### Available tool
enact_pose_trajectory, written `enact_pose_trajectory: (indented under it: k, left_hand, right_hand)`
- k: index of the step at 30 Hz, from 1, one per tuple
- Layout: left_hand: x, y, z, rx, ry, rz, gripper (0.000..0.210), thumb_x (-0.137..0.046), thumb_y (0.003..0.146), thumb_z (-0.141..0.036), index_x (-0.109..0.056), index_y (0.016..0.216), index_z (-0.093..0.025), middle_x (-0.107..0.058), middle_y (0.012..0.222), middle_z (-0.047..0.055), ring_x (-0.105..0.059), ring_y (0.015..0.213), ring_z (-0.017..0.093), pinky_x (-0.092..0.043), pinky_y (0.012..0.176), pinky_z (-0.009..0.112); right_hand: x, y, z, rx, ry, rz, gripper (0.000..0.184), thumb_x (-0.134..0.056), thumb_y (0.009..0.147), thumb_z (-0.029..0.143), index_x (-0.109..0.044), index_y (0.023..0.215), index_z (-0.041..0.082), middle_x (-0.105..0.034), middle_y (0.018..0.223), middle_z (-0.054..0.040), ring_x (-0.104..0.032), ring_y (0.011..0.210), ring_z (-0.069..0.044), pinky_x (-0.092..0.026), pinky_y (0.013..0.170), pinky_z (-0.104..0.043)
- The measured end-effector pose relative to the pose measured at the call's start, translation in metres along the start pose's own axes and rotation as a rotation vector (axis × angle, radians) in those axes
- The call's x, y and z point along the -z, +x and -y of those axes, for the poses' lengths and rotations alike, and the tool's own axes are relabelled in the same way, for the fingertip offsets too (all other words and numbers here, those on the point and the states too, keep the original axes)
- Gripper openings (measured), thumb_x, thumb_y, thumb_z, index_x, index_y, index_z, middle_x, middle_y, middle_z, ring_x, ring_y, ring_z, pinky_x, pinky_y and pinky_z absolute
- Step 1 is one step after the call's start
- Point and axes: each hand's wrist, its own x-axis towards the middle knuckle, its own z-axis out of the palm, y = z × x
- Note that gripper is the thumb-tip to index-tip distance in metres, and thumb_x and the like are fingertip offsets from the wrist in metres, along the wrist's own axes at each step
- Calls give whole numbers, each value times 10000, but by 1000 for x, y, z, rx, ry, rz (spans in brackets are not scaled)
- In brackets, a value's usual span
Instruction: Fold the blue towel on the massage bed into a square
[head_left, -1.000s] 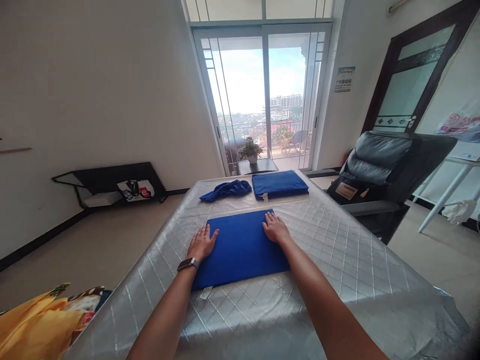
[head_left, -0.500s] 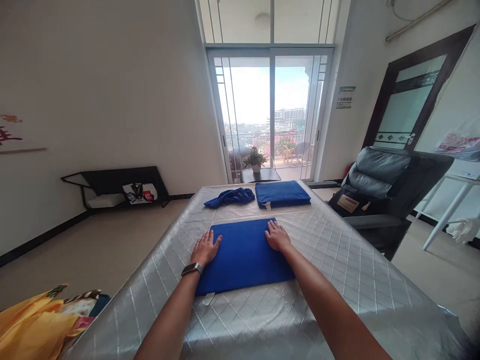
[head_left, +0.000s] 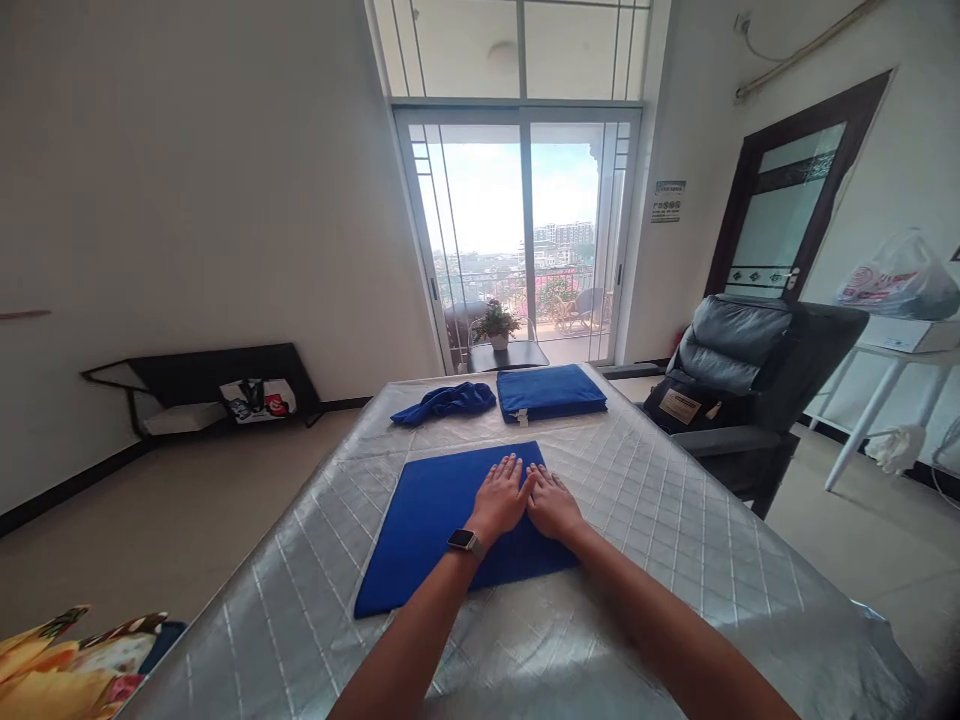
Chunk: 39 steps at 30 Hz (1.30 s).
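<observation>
A flat, folded blue cloth (head_left: 427,525) lies on the silver quilted table cover (head_left: 315,560). My left hand (head_left: 501,497), with a watch on its wrist, rests flat on the right half of this cloth. Beside it, my right hand (head_left: 553,503) lies flat along the cloth's right edge, its fingers stretched out. The two hands nearly meet at the thumbs, and neither grips anything. Farther back sit a neat stack of folded blue cloths (head_left: 553,388) with a white tag and a crumpled blue cloth (head_left: 446,402).
A grey recliner chair (head_left: 739,345) with a black bag stands right of the table. Behind the far edge is a potted plant (head_left: 498,325) on a chair, before a glass sliding door. Colourful fabric (head_left: 82,665) lies at lower left, and a black folded frame (head_left: 217,380) leans by the wall.
My left hand has moved right across the cloth, from its left edge to beside my right hand. The cloth has shifted slightly left in view, and the camera has turned a little.
</observation>
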Motion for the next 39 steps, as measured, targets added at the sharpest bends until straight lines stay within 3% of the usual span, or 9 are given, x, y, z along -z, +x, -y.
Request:
enact_pose_trajectory:
  k: [3, 6, 10, 15, 18, 21, 30, 34, 39]
  left_hand:
    - [-19, 6, -29, -166, -47, -18, 551, -217, 1049, -414, -400, 1527, -209, -448, 1553, 167, -329, 1486, 268, -325, 1187, 510]
    - [-21, -3, -21, -119, -29, 36, 563, -210, 1050, -410, -377, 1544, -196, -424, 1565, 172, -319, 1488, 275, -319, 1196, 501]
    - [-3, -33, 16, 35, 4, 102, 653, -200, 1039, -507, -348, 1556, -137, -322, 1616, 143, -244, 1515, 267, -230, 1245, 468]
    - [24, -87, 80, 133, 106, 213, 728, -136, 1032, -570, -289, 1569, -104, -234, 1643, 122, -195, 1529, 255, -201, 1246, 467]
    - [31, -117, 118, 224, 181, 203, 749, -137, 1028, -576, -266, 1571, -76, -216, 1645, 136, -193, 1528, 265, -198, 1243, 470]
    - [26, -134, 140, 299, 215, 147, 759, -146, 1023, -583, -274, 1568, -71, -237, 1640, 143, -226, 1521, 265, -225, 1234, 462]
    - [5, -133, 151, 291, 224, 90, 780, -141, 1008, -598, -315, 1553, -68, -295, 1617, 174, -307, 1494, 282, -278, 1199, 480]
    - [2, -137, 156, 236, 244, 74, 750, -182, 1012, -577, -354, 1538, -71, -322, 1607, 181, -328, 1484, 297, -308, 1185, 485]
    - [3, -143, 158, 132, 326, 58, 595, -218, 1026, -470, -491, 1475, -191, -411, 1581, 124, -358, 1469, 299, -327, 1170, 507]
  right_hand:
    - [-1, -1, -3, 69, -27, 12, 676, -378, 969, 307, -233, 1596, 100, -169, 1658, -102, -142, 1538, -231, -98, 1245, -383]
    - [1, -1, -1, 35, -16, 5, 636, -308, 984, 281, -263, 1584, 74, -193, 1651, -112, -168, 1533, -228, -119, 1242, -388]
    - [4, 0, 3, -26, 3, -17, 635, -229, 1013, 346, -291, 1570, 49, -231, 1644, -110, -174, 1531, -219, -123, 1239, -390]
    - [6, 0, 4, -30, 11, -2, 645, -206, 1022, 376, -281, 1572, 47, -228, 1647, -106, -155, 1535, -209, -107, 1238, -384]
    - [6, 0, 5, -27, 4, -11, 641, -216, 1023, 372, -285, 1569, 42, -235, 1645, -113, -158, 1534, -209, -100, 1238, -377]
    - [6, 0, 5, -30, 4, -16, 637, -231, 1023, 369, -285, 1570, 46, -238, 1645, -115, -167, 1532, -212, -100, 1238, -377]
    - [26, -23, 21, 42, -110, -61, 607, -264, 1002, 291, -339, 1547, 33, -284, 1626, -140, -206, 1522, -257, -112, 1239, -434]
    - [31, -49, 29, 14, -76, 23, 633, -229, 1021, 361, -307, 1559, 37, -252, 1634, -136, -199, 1524, -263, -133, 1238, -454]
    - [23, -67, 25, -48, 30, 104, 702, -201, 1026, 483, -209, 1589, 64, -145, 1660, -98, -108, 1541, -237, -103, 1248, -430]
